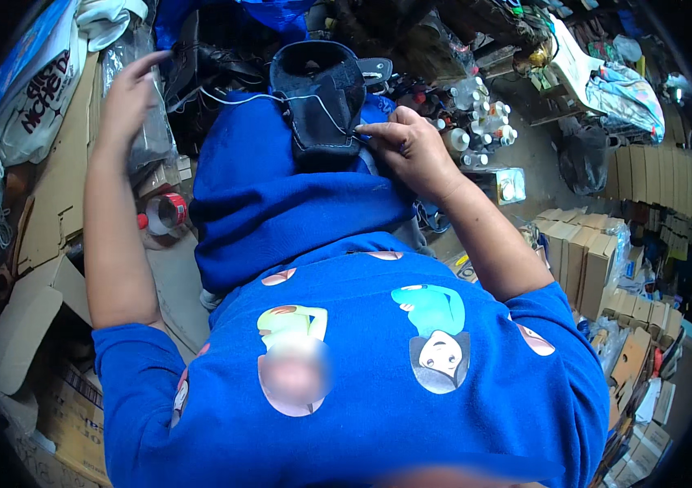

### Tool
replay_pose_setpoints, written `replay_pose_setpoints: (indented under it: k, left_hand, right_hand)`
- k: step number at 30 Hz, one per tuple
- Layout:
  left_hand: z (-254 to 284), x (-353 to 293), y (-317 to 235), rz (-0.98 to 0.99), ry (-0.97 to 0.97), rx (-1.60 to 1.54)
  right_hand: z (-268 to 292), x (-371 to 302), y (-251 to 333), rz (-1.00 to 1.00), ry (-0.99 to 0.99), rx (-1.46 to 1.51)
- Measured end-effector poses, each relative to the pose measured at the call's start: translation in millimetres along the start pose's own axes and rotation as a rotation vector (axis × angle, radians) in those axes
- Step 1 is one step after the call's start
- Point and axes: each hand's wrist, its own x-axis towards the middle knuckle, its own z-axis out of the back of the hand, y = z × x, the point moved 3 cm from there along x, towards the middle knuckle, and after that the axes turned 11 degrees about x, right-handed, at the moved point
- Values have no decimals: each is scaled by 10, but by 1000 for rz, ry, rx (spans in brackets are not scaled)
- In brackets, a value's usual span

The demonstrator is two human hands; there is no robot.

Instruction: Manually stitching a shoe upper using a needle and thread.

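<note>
As it lies on the blue cloth [297, 203] over our lap, the black piece [326, 122] turns its hollow end away from us, white stitches along its near edge and a strap [377, 70] jutting at the far right. We hold our right hand [415, 150] at its right edge, thumb and forefinger closed together there; whether they grip the edge or the thread [242, 98], we cannot tell. The white thread crosses the piece and trails left.

We have our left hand [130, 102] raised well apart, above clear plastic [144, 146], forefinger stretched out; it is blurred, so we cannot tell whether it grips anything. To our left we see a clear jar [169, 211] and cardboard [47, 183]; to our right, bottles [476, 114] and stacked boxes [578, 260].
</note>
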Motion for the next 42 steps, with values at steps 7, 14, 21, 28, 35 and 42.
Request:
replay_pose_setpoints:
  k: [7, 14, 21, 28, 35, 42]
  left_hand:
    - [-447, -461, -346, -178, 5, 121]
    - [-1113, -841, -1057, -607, -28, 444]
    - [-1341, -683, -1046, -626, 53, 180]
    - [-1389, -637, -995, -600, 86, 240]
    - [-1399, -638, -1034, -611, 103, 242]
    - [-1483, -521, -1024, -521, 234, 215]
  right_hand:
    - [-230, -144, 126, 152, -44, -309]
    - [-175, -109, 85, 95, 13, -279]
    - [31, 137, -288, -240, 273, 373]
    - [83, 346, -375, -236, 405, 399]
    - [58, 385, -454, -168, 434, 385]
    - [28, 348, -476, -177, 435, 472]
